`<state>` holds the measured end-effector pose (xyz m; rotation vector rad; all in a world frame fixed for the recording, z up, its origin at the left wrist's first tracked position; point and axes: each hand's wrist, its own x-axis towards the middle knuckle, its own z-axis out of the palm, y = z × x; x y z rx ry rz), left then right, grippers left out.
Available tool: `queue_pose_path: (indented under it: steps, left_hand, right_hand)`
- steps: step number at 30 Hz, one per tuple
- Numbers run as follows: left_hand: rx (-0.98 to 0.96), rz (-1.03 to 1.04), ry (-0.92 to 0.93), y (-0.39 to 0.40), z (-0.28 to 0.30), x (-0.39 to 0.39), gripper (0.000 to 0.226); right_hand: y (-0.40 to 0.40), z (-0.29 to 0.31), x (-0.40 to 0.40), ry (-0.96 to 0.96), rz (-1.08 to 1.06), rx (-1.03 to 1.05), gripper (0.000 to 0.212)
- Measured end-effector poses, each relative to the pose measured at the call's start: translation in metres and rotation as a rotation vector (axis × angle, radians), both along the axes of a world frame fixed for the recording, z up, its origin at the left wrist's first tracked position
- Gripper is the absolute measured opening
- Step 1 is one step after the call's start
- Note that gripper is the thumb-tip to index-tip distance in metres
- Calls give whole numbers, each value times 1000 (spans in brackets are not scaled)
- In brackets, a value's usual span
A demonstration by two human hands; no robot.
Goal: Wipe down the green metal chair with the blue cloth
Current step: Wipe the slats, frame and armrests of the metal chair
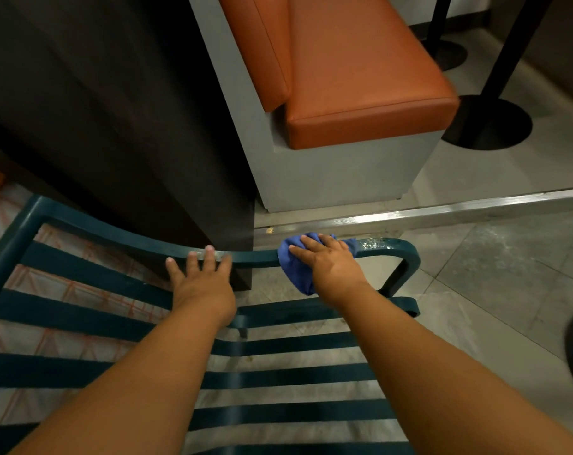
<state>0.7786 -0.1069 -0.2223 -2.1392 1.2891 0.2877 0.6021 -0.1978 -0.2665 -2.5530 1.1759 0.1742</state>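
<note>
Both hands on green chair (pixel 81 310) armrest running left-right: left hand (pixel 202 280) fingers straight; right hand (pixel 331 265) presses blue cloth (pixel 295 267).

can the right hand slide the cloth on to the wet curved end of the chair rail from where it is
Probably yes. The right hand presses the blue cloth on the top rail of the green chair, and the wet corner lies just beyond it with nothing between.
</note>
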Motion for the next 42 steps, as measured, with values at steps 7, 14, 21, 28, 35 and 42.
queue_pose_path:
  steps: [7,14,21,28,35,42]
  left_hand:
    - [-37,-9,148,-14,-22,-37,100]
    - [-4,-3,129,-17,-20,-37,104]
    - [37,-3,101,-21,-15,-42,97]
    - [-26,-47,242,-27,-20,-75,98]
    - [2,-45,258,-34,-12,-71,90]
    - [40,-50,256,-39,-8,-71,85]
  right_hand:
    - [6,-17,4,-112,-98,-72,68]
    - [8,-10,-2,-21,-186,-77,82]
    - [-10,-9,-31,-54,-28,-12,80]
    - [-8,-11,-26,-74,-61,1,82]
    - [-19,-11,-37,3,-186,-28,93]
    - [-7,-15,-54,-81,-96,-30,80]
